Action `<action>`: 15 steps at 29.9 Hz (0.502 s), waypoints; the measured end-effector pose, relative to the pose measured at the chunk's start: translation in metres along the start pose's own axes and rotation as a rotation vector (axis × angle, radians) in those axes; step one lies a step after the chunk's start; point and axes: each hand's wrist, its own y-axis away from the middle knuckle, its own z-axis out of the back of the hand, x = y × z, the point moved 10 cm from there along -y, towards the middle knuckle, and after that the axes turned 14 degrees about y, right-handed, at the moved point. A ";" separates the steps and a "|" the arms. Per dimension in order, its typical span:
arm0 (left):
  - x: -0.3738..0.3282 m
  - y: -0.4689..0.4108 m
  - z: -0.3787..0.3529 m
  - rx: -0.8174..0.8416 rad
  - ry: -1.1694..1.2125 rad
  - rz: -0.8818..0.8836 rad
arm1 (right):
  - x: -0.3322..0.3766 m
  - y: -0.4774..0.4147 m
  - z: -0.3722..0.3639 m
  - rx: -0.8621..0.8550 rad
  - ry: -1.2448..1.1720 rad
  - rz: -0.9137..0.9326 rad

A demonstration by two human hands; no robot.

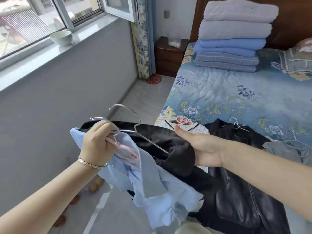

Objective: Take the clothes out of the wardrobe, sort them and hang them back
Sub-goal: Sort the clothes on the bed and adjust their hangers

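Observation:
My left hand [97,144] grips the hooks of a grey wire hanger [108,123] and a pink hanger [118,145] in front of me, beside the bed. A light blue shirt [152,179] hangs from them. My right hand [202,149] holds a black garment [168,144] on a second wire hanger [133,119], thumb on top. On the bed [219,98] lie a black leather jacket [236,200], a white knit top with a pink hanger [183,121], and a grey garment [290,151].
A stack of folded quilts [233,36] stands at the head of the bed by a dark headboard. A wooden nightstand [168,56] sits in the corner. A bowl [61,38] rests on the window sill at left. Round fruits [95,184] lie on the floor.

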 end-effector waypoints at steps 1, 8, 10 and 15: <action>0.000 -0.001 -0.002 0.008 -0.002 -0.005 | -0.004 0.004 -0.004 0.031 0.085 -0.022; 0.009 -0.007 -0.004 0.050 -0.041 0.042 | -0.014 0.018 0.021 -0.206 0.162 0.039; 0.008 -0.007 -0.005 0.054 -0.065 0.055 | -0.012 0.021 0.033 -0.344 0.007 0.139; 0.014 -0.004 -0.007 0.042 -0.091 0.131 | -0.005 0.031 0.035 -0.487 0.040 0.273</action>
